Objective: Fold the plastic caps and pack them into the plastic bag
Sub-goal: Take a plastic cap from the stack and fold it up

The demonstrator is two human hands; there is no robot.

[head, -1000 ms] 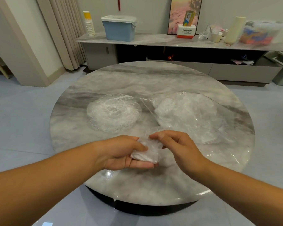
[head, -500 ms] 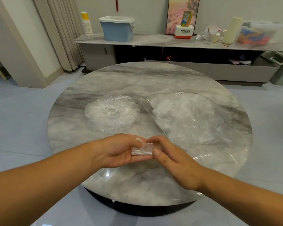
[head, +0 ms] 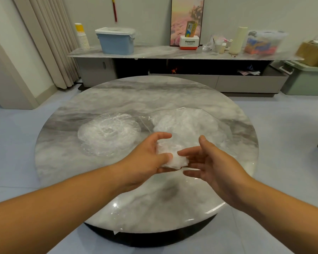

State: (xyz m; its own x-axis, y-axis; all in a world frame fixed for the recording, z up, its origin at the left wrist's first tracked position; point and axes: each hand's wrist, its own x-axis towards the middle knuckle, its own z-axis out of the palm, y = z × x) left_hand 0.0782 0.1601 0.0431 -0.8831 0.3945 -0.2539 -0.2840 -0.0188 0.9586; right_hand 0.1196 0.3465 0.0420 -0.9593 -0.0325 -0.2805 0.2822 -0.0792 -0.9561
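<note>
The left hand (head: 147, 156) cradled a folded cap (head: 175, 159) over the near half of the round marble table (head: 136, 96), fingers cupped beneath it and the thumb pressed on top. The right hand (head: 211, 162), at 3 o'clock of the cap, was released, fingers straight and spread; its fingertips (head: 181, 153) seemed to brush the cap, though the white plastic blurred the contact. At 1 o'clock of the hands lay the clear plastic bag (head: 213, 125), flat on the table and bulging with a heap of white folded caps (head: 182, 125). At 10 o'clock sat a round stack of unfolded caps (head: 108, 134). On the far sideboard (head: 154, 52) stood a blue lidded bin (head: 116, 42), contents hidden, and a clear tub (head: 262, 43) of coloured items.
</note>
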